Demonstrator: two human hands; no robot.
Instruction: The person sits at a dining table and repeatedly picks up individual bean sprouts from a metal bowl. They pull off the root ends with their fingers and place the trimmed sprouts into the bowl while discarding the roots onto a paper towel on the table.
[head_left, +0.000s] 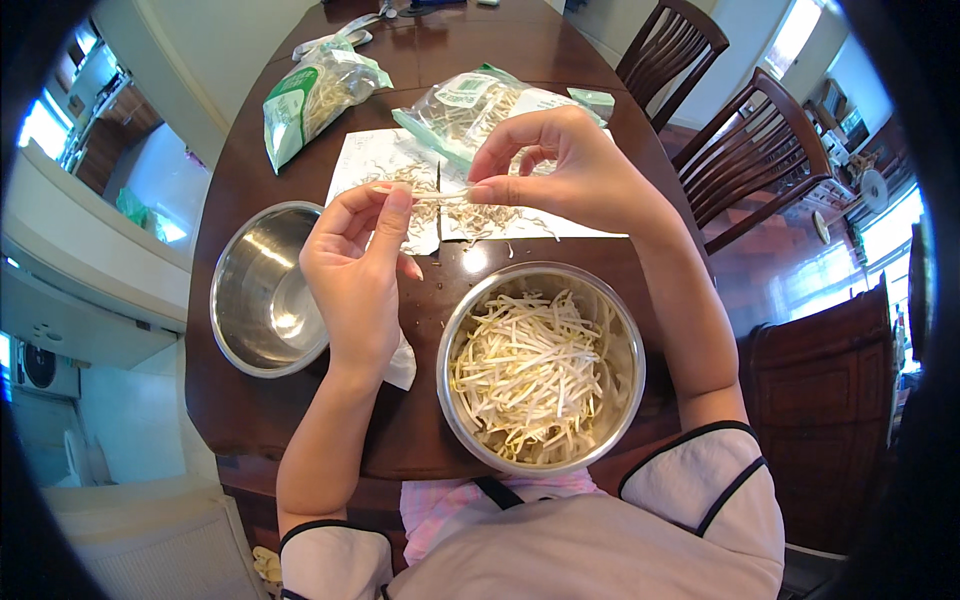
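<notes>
A single bean sprout (439, 196) is stretched between my two hands above sheets of paper. My left hand (360, 262) pinches its left end between thumb and fingers; my right hand (555, 169) pinches the right end. Below them, thin root ends (480, 217) lie scattered on the white paper (585, 225). Near my body stands a steel bowl (637, 360) holding a heap of bean sprouts (532, 367). To the left, partly behind my left hand, is another steel bowl (262, 292) with no sprouts visible in it. A plastic bag of sprouts (457, 101) lies beyond my right hand.
Another green and clear plastic bag (307, 97) of sprouts lies on the dark wooden table (247, 180) at the far left. A crumpled white tissue (401, 364) rests beside my left wrist. Wooden chairs (757, 157) stand along the right side.
</notes>
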